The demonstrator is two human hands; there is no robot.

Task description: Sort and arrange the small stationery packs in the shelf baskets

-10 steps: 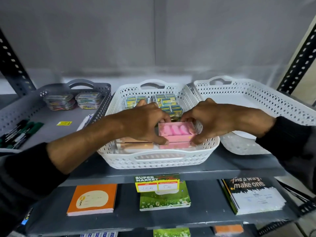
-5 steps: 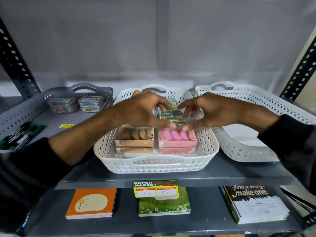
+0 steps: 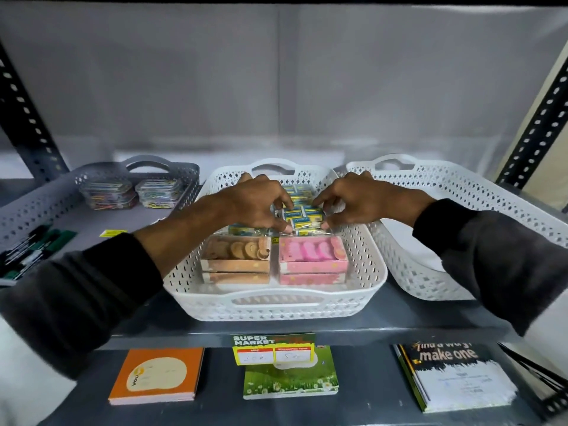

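Note:
A white perforated basket [image 3: 365, 281] sits in the middle of the shelf. At its front stand a stack of brown packs [image 3: 236, 256] and a stack of pink packs [image 3: 312, 258], side by side. Behind them lies a clear-wrapped bundle of small blue-and-yellow packs [image 3: 302, 218]. My left hand [image 3: 255, 206] grips the bundle's left side and my right hand [image 3: 353, 201] grips its right side, fingers pinched on the wrap. More blue-and-yellow packs [image 3: 296, 190] lie further back, partly hidden by my hands.
A grey basket [image 3: 37, 207] on the left holds clear packs of coloured clips [image 3: 132, 193], markers [image 3: 29, 252] and a yellow tag [image 3: 113, 233]. Another white basket [image 3: 479, 198] stands on the right. Notebooks [image 3: 155, 376] lie on the lower shelf under a price label [image 3: 273, 348].
Both hands left the pink stack at the basket's front and moved back to the blue-and-yellow packs, closing on the wrapped bundle. The brown stack is now uncovered.

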